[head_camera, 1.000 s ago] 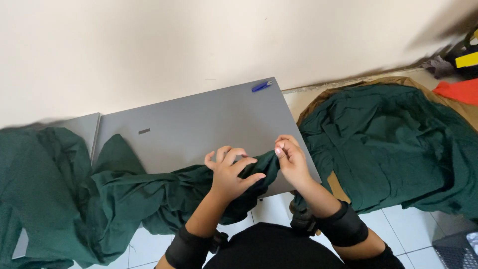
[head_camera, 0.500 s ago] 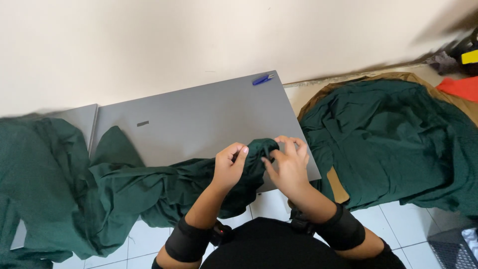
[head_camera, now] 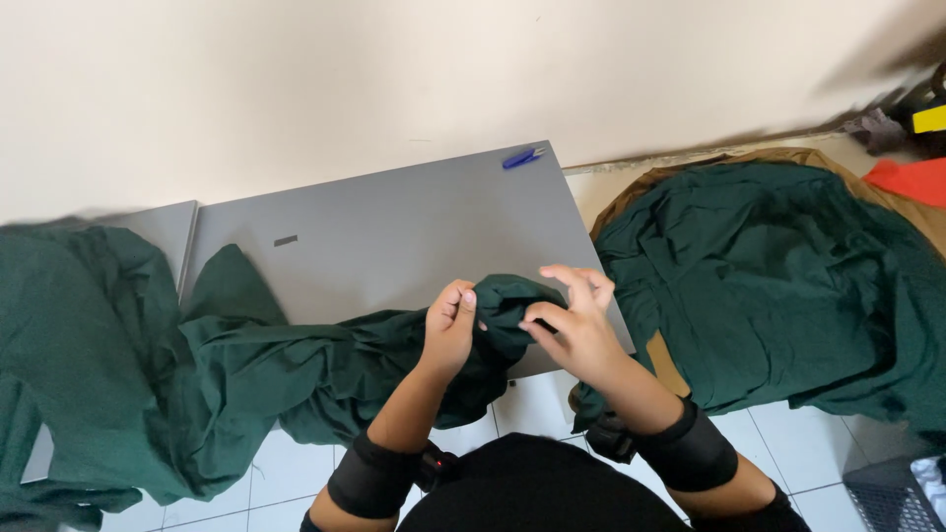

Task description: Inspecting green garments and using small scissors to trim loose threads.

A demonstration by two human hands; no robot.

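Since half a second ago the hands sit a little higher over the near edge of the grey board, and the bunch of green cloth between them is pulled up into a tighter knot. The right hand's fingers, which lay curled over the cloth before, now lift and spread.

The left hand is clenched into a loose fist, fingers folded in and gripping the bunched end of the cloth. The right hand pinches the same bunch between thumb and forefinger, while its other fingers stand open and free above it. The two hands are just beside each other, joined by the fold they share.

The cloth lies over the near edge of the board toward its right corner, trails left along that edge, and hangs off the left side in a big heap. A small blue clipper rests near the far right corner of the board, well apart from the hands. A second green pile lies on brown cloth on the floor to the right.

What the fingers work on inside the fold is hidden. The left heap is cut off by the picture's edge, and the items at the far right are blurred.
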